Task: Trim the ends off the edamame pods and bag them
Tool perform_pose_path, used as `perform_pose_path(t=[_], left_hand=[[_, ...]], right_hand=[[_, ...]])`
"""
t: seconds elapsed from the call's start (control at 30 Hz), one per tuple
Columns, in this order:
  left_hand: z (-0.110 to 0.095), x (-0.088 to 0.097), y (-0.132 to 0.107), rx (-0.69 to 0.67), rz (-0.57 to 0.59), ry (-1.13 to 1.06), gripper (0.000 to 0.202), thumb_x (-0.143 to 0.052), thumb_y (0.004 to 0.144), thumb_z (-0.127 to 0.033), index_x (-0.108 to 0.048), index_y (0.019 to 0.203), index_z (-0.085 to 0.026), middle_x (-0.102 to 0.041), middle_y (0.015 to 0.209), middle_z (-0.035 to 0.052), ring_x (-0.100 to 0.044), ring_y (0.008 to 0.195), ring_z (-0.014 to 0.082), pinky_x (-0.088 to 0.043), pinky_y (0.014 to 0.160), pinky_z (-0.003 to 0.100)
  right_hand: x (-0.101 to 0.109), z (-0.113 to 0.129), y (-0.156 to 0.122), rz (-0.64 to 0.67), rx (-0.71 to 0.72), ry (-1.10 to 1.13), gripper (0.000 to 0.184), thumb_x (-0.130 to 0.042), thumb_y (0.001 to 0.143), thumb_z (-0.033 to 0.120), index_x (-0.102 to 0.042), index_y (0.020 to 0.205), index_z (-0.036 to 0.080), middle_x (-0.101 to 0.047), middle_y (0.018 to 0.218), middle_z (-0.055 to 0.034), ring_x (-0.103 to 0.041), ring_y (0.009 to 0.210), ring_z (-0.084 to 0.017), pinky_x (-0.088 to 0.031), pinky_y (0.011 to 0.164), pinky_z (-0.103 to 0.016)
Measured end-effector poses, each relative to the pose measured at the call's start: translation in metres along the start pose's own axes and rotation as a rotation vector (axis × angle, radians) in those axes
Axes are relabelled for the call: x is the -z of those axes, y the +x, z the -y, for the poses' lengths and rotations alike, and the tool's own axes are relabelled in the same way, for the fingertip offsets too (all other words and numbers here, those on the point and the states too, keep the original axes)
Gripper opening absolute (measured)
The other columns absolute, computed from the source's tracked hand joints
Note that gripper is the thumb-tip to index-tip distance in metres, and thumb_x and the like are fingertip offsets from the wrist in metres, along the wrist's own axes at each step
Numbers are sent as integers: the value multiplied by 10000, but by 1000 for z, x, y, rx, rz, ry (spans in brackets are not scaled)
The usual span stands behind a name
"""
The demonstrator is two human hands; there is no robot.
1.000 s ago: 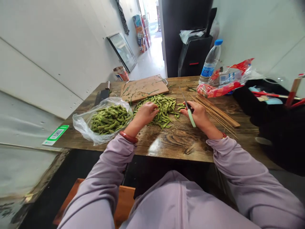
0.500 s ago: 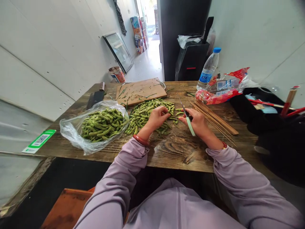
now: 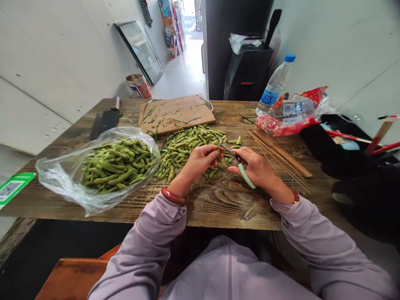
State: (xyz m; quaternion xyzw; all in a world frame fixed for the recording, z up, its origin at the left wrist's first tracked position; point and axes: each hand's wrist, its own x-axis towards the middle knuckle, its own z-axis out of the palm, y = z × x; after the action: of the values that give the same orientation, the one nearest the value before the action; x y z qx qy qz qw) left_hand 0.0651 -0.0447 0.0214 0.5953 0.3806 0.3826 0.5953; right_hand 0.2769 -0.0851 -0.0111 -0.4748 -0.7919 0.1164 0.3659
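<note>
My left hand (image 3: 200, 161) is closed in a pinch on a green bean pod at the near edge of a loose heap of pods (image 3: 184, 146) on the wooden table (image 3: 218, 200). Beside it, my right hand (image 3: 254, 168) grips scissors (image 3: 237, 161) with pale green handles. Their blades point left and meet the pod at my left fingertips. A clear plastic bag (image 3: 100, 168) full of more pods lies to the left of my left hand.
A wooden cutting board (image 3: 176, 113) with green scraps lies behind the heap, a cleaver (image 3: 104, 121) at its left. Wooden skewers (image 3: 281, 156) lie right of my right hand. A water bottle (image 3: 275, 85), a red-and-clear bag (image 3: 290, 112) and dark bags stand at the right.
My left hand lifted a pod out of the heap and drew it toward my right hand. The scissors swung left onto the pod. The view shifted left and closer.
</note>
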Motion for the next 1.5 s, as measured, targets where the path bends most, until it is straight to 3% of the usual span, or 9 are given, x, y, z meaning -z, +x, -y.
perform_pose_path(t=[0.13, 0.37, 0.7, 0.9, 1.1, 1.23, 1.37, 1.5], left_hand=[[0, 1, -1, -25, -18, 84, 186, -697, 812, -320, -742, 797, -140, -654, 690, 3, -480, 532, 75, -363, 493, 198], [6, -1, 0, -171, 26, 180, 147, -692, 824, -283, -765, 783, -162, -707, 755, 18, -598, 722, 132, -467, 698, 232], [4, -1, 1, -170, 23, 222, 162, -706, 811, -294, -757, 744, -156, -707, 720, 21, -611, 713, 144, -482, 692, 239], [2, 0, 1, -151, 8, 262, 189, -715, 799, -320, -785, 837, -149, -744, 792, 24, -617, 740, 152, -495, 731, 261], [3, 2, 2, -129, 2, 301, 206, -701, 798, -316, -791, 867, -144, -726, 778, 16, -591, 735, 145, -466, 712, 259], [6, 3, 3, -109, -35, 262, 202, -720, 789, -315, -784, 861, -138, -708, 775, 17, -566, 698, 121, -433, 653, 238], [8, 3, 2, -14, -60, 111, 207, -761, 764, -325, -747, 845, -136, -618, 638, -20, -471, 524, 67, -363, 500, 204], [9, 5, 3, 44, -52, -169, 282, -836, 694, -326, -704, 858, -138, -634, 657, -18, -575, 544, 80, -460, 516, 194]], right_hand=[[0, 2, 0, 37, 12, -2, 498, -733, 851, 493, -623, 1260, 232, -669, 1067, -91, -676, 857, -244, -585, 756, -392], [-2, 2, -1, 76, 33, 19, 536, -770, 819, 455, -602, 1269, 216, -654, 1114, -102, -662, 881, -245, -573, 777, -405], [0, 4, 0, 104, 61, -54, 455, -630, 916, 547, -615, 1205, 196, -612, 906, -54, -586, 721, -194, -493, 657, -326], [3, 6, 0, 151, 36, -134, 424, -653, 918, 487, -617, 1212, 184, -641, 962, -70, -598, 719, -185, -457, 648, -303], [3, 6, 0, 189, 5, -150, 415, -655, 927, 451, -619, 1212, 151, -672, 1066, -119, -651, 801, -219, -501, 710, -333], [2, 4, 0, 165, 12, -96, 380, -669, 926, 422, -620, 1201, 165, -691, 1116, -129, -674, 984, -270, -528, 807, -361], [0, 2, 1, 93, -10, -82, 381, -690, 911, 418, -628, 1196, 173, -693, 1054, -110, -678, 911, -259, -533, 781, -361], [-1, 1, 1, -5, -46, -85, 430, -730, 875, 405, -629, 1221, 169, -675, 1023, -104, -661, 822, -242, -530, 729, -359]])
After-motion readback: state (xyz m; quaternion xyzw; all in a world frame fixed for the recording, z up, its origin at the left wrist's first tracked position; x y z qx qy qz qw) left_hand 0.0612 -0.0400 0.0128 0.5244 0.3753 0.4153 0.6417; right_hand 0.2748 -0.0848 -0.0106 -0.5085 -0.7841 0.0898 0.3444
